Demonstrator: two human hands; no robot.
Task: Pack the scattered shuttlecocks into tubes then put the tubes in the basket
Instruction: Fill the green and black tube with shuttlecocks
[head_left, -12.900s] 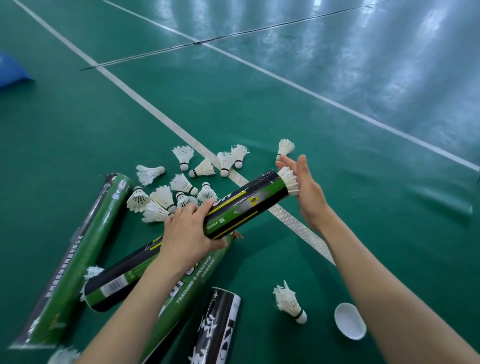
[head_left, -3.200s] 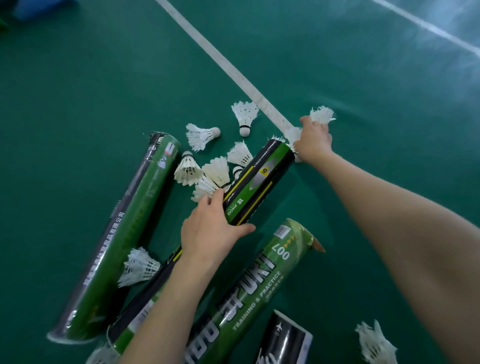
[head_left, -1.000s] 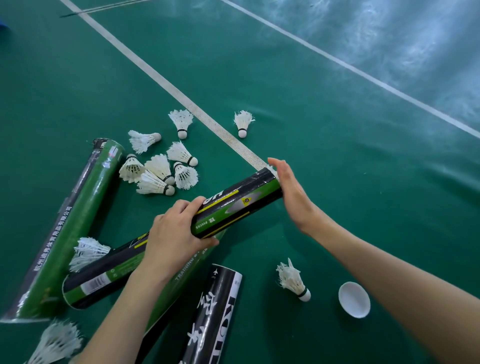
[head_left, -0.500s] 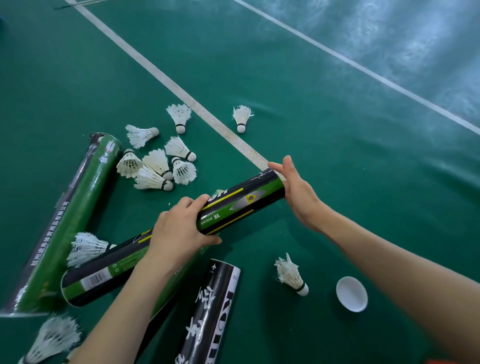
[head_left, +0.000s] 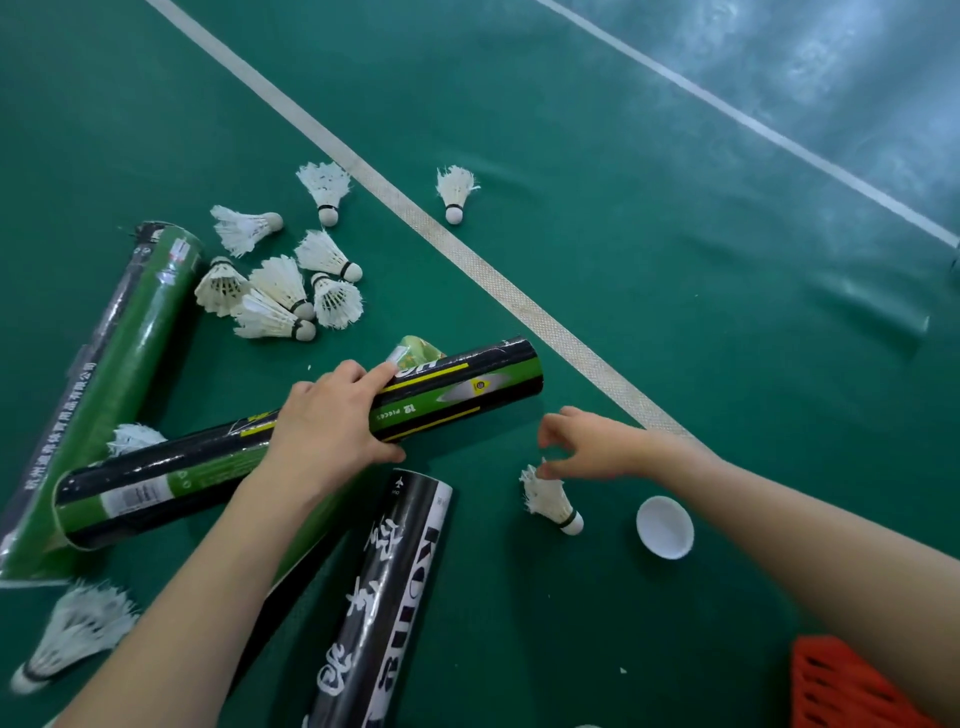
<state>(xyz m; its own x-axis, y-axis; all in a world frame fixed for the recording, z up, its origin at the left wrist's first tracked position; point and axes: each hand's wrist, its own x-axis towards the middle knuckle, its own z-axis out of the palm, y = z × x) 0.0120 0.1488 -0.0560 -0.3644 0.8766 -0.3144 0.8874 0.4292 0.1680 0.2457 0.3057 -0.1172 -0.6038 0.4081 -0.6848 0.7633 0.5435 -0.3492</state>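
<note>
My left hand (head_left: 332, 421) grips a long black-and-green tube (head_left: 457, 384) around its middle and holds it low over the green floor. My right hand (head_left: 587, 447) is off the tube's end, fingers spread loosely, its fingertips just above the feathers of a lone shuttlecock (head_left: 550, 501). Whether they touch it is unclear. Several white shuttlecocks (head_left: 283, 291) lie in a cluster at the left. One more shuttlecock (head_left: 456, 192) lies beyond the white line. A white tube cap (head_left: 665, 527) lies right of the lone shuttlecock. The orange basket (head_left: 841, 686) shows at the bottom right corner.
A green tube (head_left: 104, 384) lies at the left, another green tube sits partly under the held one, and a black tube (head_left: 389, 597) with white lettering lies near me. More shuttlecocks (head_left: 72, 631) lie at the lower left. A white court line (head_left: 467, 260) crosses diagonally.
My right hand has left the tube's open end and dropped down toward the lone shuttlecock. The left hand keeps its grip on the tube. The basket's corner has come into view.
</note>
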